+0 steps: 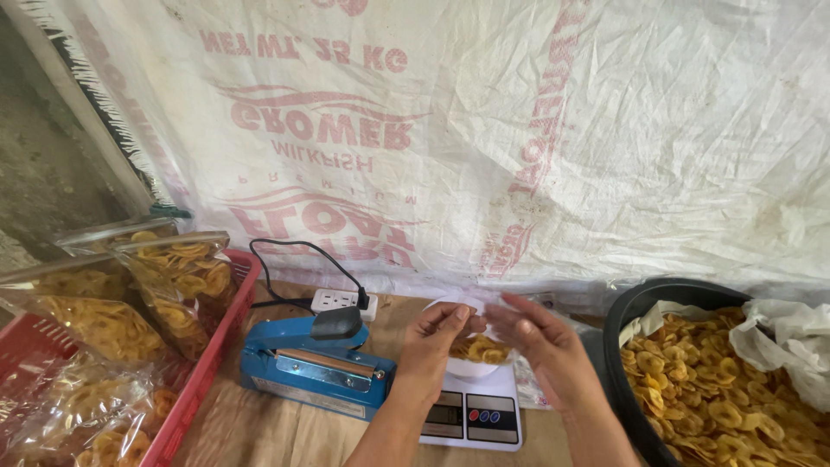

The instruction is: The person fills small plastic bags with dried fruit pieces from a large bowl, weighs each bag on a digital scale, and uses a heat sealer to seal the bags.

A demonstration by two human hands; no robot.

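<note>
Backdrop is a white woven sack sheet (536,130) with faded red print, hung across the whole wall behind the bench.

Right side: big black tub (624,324) lined with clear plastic, heaped with yellow banana chips (709,389) – round slices, pale centres, some browned edges.

Left side: red plastic crate (212,346) stacked with sealed clear bags of chips (177,277), several standing upright, more lying flat in the foreground.

Centre-left: blue impulse heat sealer (311,363), black knob on the arm, sitting on brown paper. Its black cord runs up to a white power strip (343,300) just behind it.

Centre: small white digital kitchen scale (474,415), display and buttons facing the camera, just right of the sealer.

The bag being worked: small clear plastic bag (474,342) sits on the scale platform, partly filled with the same yellow chips at the bottom, upper part transparent and hard to make out against the white sheet. Mouth is up.

Left hand (437,333) – fingers curled together, pinching the left edge of the bag near the top. Right hand (540,337) – thumb and fingers closed on the right edge of the bag, index extended along the rim. Both hands meet over the scale; forearms come in from the bottom edge.
</note>
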